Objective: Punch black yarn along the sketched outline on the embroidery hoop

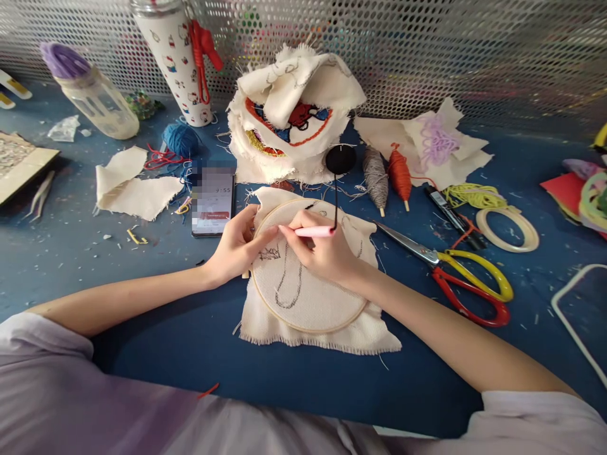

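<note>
my right hand (327, 253) is closed around a pink punch needle (313, 232), its tip pressed to the cloth near the upper left of the embroidery hoop (308, 325), with black yarn (336, 201) running up from it to a black ball (340, 158). my left hand (236, 248) grips the hoop's left rim, fingers curled over the edge. the hoop sits mid-frame on the blue surface (142, 272). as i judge it, only dark outlines are stitched on the cream fabric (303, 294); the inside of the shapes looks bare, so most filling is left. just right lie the scissors (455, 272) with red and yellow handles, close to my forearm. a phone (213, 202) lies left of the hoop, a heap of finished cloth pieces (294, 114) above it, grey and orange spools (389, 174) beside that.
</note>
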Demonstrator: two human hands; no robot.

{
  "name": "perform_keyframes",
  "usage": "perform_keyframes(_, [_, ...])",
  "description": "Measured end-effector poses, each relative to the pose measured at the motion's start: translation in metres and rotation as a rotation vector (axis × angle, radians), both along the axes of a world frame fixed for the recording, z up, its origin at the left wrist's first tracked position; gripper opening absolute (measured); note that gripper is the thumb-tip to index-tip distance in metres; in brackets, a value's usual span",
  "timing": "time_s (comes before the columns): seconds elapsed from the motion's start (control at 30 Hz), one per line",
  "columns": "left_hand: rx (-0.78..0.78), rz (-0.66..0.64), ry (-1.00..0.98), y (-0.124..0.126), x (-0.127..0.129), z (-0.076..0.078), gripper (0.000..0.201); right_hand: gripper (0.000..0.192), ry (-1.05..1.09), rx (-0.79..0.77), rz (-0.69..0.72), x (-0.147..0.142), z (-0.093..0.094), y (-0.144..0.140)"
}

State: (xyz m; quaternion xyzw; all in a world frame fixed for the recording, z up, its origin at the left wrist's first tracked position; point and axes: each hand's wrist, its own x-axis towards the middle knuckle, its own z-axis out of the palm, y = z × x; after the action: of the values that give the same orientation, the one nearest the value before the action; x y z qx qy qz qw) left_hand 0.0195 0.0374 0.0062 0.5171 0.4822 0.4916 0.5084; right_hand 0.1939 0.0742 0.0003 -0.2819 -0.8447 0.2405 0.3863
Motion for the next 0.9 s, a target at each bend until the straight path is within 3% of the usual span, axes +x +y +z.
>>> perform_keyframes(0.2, [-0.072,-0.02,-0.048,0.002,-0.001,-0.004,0.025,0.03,0.38,-0.414,-0.164,0.004,0.003,0.008])
perform_keyframes(0.3, [-0.103,-0.016,-0.027,0.003,-0.001,-0.006,0.025,0.034,0.486,-0.507,-0.182,0.004,0.004,0.012])
perform_keyframes(0.43, [-0.1,-0.023,-0.035,0.003,-0.001,-0.005,0.027,0.032,0.386,-0.436,-0.167,0.004,0.003,0.009])
perform_keyframes(0.6, [-0.028,-0.006,-0.018,0.0,0.0,-0.001,0.027,0.025,0.037,-0.019,-0.027,0.003,0.004,-0.001])
perform_keyframes(0.67, [-0.002,0.002,-0.016,-0.001,0.0,0.0,0.024,0.023,-0.049,0.062,0.006,0.001,0.004,-0.003])
perform_keyframes(0.77, [-0.001,0.004,-0.032,-0.001,0.0,0.0,0.022,0.022,-0.033,0.002,0.0,0.0,0.002,-0.002])
perform_keyframes(0.9, [-0.066,-0.012,-0.074,0.001,-0.001,-0.003,0.022,0.023,0.237,-0.277,-0.069,0.002,0.001,0.002])
